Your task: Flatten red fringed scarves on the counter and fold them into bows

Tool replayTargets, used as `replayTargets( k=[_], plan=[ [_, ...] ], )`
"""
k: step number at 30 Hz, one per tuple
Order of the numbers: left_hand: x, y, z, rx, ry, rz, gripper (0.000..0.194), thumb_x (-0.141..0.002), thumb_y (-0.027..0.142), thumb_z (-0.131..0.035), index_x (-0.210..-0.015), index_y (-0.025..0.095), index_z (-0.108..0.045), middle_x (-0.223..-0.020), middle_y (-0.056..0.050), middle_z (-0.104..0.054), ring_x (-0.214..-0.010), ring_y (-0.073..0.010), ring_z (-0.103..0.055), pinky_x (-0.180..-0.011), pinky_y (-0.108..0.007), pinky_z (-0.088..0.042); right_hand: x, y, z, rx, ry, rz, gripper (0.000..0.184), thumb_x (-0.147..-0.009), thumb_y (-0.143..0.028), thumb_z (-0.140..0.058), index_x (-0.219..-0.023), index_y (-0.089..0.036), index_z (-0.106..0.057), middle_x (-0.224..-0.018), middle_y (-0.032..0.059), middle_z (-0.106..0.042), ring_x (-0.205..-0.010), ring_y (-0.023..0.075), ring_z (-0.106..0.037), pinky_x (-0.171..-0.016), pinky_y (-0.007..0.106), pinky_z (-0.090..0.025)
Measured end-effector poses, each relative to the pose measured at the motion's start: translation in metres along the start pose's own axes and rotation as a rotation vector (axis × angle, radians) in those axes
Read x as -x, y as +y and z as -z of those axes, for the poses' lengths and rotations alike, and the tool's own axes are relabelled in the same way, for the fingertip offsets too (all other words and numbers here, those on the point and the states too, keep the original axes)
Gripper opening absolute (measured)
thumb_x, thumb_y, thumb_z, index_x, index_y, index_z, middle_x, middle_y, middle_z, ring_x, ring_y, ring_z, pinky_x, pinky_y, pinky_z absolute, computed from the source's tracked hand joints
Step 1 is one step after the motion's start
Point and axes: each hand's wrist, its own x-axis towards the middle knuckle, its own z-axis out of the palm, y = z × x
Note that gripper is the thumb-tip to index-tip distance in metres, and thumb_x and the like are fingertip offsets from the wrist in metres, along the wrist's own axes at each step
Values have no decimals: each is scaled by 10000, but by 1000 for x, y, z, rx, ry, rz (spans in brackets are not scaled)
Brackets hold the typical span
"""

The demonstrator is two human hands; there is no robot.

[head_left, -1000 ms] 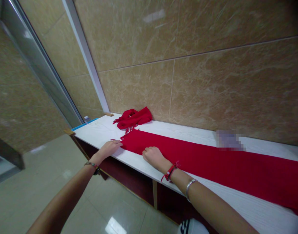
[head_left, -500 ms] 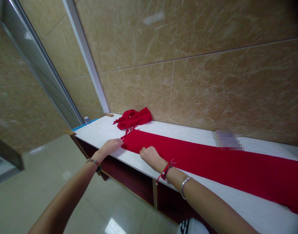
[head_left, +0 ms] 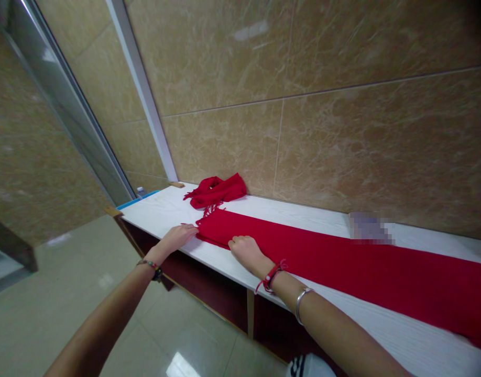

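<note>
Red scarf (head_left: 342,262), near edge pinched by fingers of left hand (head_left: 178,238) and right hand (head_left: 248,254), has open tabletop (head_left: 299,212) behind.

Lies as a long, plain red scarf (head_left: 342,264) lengthwise on the white tabletop (head_left: 146,212), mostly flat and smooth, running out of view at the right. Ends at the left in a loose fringe (head_left: 212,210). Touches the left hand (head_left: 178,237) at the near corner; sits gripped at the near edge in the curled right hand (head_left: 246,252). Beyond the fringe, lies bunched as a second, fringed red cloth (head_left: 220,192).
</note>
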Motion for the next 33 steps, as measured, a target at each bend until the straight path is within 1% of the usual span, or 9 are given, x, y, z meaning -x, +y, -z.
replayTargets(
  k=[6,13,18,20,22,24,26,29,33],
  plan=[
    [0,-2,1,-2,54,13,222,-861,173,-384,-929,172,-595,-907,-65,-618,-832,-136,-576,-761,-249,-452,0,4,8,-18,34,-43,218,-857,-147,-399,-933,-136,-603,-912,113,-627,-861,187,-580,-724,278,-427],
    [6,-8,-8,181,26,-27,223,-810,141,-419,-914,186,-611,-915,-43,-618,-892,-142,-550,-814,-259,-432,5,4,-2,-31,-24,98,233,-868,-147,-384,-912,-139,-613,-912,89,-632,-833,174,-584,-739,271,-415],
    [-5,3,2,234,56,10,263,-715,48,-424,-854,156,-619,-882,-50,-625,-873,-150,-555,-840,-284,-420,9,7,-8,-59,-5,133,239,-882,-156,-365,-917,-136,-600,-930,83,-624,-843,165,-574,-742,260,-408],
    [-11,14,8,258,71,-24,264,-715,81,-455,-922,148,-604,-955,-62,-614,-917,-158,-546,-859,-286,-412,8,7,-10,-79,2,104,225,-880,-155,-371,-909,-138,-594,-920,79,-626,-835,163,-574,-736,255,-407],
    [-16,24,12,266,24,-98,274,-716,122,-491,-971,150,-589,-994,-66,-605,-940,-163,-542,-854,-275,-416,7,6,-12,-108,35,14,217,-883,-164,-368,-903,-143,-583,-891,71,-630,-808,159,-580,-710,246,-407],
    [-20,29,14,240,-36,-138,262,-720,132,-496,-963,157,-591,-973,-62,-611,-915,-161,-554,-820,-262,-430,5,6,-13,-147,95,-82,222,-896,-185,-349,-909,-151,-568,-868,60,-632,-782,152,-584,-682,237,-405],
    [-23,29,15,197,-50,-125,242,-741,119,-470,-942,166,-595,-944,-53,-619,-886,-155,-563,-788,-254,-439,3,7,-13,-180,156,-123,229,-906,-199,-332,-920,-155,-556,-859,51,-631,-765,144,-584,-673,234,-401],
    [-23,23,17,140,-23,-99,232,-790,110,-413,-917,177,-595,-933,-46,-620,-877,-144,-566,-779,-249,-437,2,10,-11,-182,183,-53,215,-904,-197,-349,-901,-146,-558,-858,61,-627,-770,142,-574,-707,246,-394],
    [-16,23,19,114,-37,-116,232,-800,104,-405,-897,186,-600,-893,-43,-619,-839,-139,-573,-770,-247,-433,7,12,-10,-115,117,143,181,-881,-159,-396,-865,-137,-575,-850,73,-624,-786,153,-563,-732,264,-393]
  ],
)
